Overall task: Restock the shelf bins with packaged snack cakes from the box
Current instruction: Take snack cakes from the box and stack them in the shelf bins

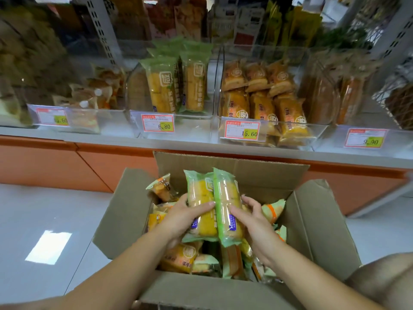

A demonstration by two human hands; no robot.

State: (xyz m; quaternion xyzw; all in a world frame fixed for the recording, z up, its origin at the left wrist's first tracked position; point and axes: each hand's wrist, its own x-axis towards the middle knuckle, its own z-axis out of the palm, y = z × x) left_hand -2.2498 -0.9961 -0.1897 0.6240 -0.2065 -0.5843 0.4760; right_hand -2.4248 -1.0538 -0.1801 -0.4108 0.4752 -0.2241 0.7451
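Observation:
An open cardboard box (pixel 317 222) on the floor holds several packaged snack cakes. Above it I hold two long green-wrapped cakes upright, side by side. My left hand (pixel 181 218) grips the left green pack (pixel 200 198), thumb across its front. My right hand (pixel 254 218) grips the right green pack (pixel 225 198) from its right side. On the shelf ahead, a clear bin (pixel 156 128) tagged 6.80 holds matching green packs (pixel 163 86) standing upright.
A clear bin (pixel 268 139) tagged 15.60 with orange-wrapped cakes sits right of the green one. More clear bins (pixel 85 121) flank them. The grey shelf edge (pixel 111 139) runs above an orange base panel (pixel 44 162). My knee (pixel 388 280) shows at lower right.

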